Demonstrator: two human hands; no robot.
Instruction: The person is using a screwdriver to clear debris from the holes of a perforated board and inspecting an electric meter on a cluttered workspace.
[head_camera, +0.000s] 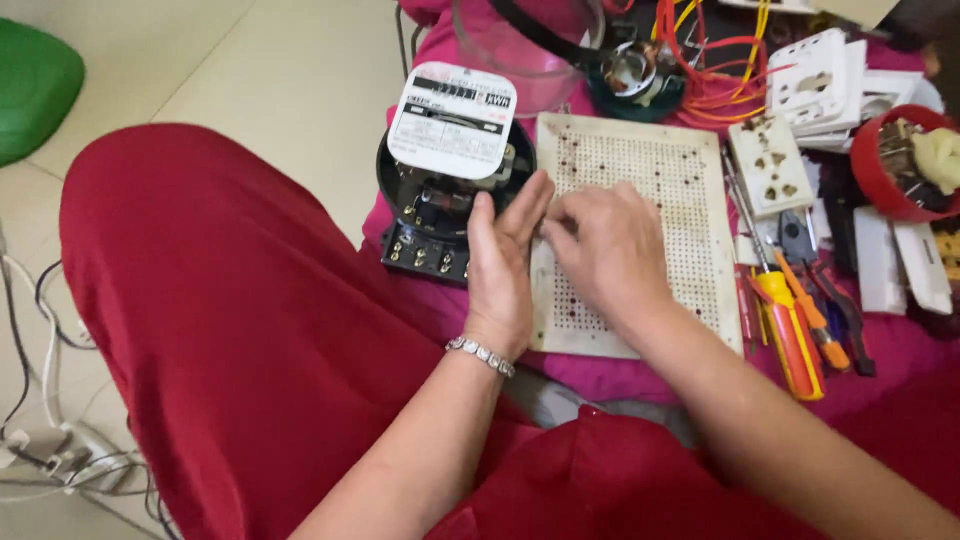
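A black electricity meter (440, 205) with a white face plate lies on a pink cloth, its terminal block toward me. My left hand (503, 255), a silver bracelet at the wrist, stands edge-on between the meter and a white perforated board (680, 200), fingers straight and touching the meter's right side. My right hand (605, 245) rests palm-down on the board's left part, fingertips curled toward the left hand. Whether it pinches something small is hidden.
Screwdrivers and pliers (800, 320) lie right of the board. White socket plates (770, 165), a red bowl (895, 165) of parts and red-orange wires (715, 70) sit beyond. My red-clothed knee (230, 320) fills the left; cables (50, 440) lie on the floor.
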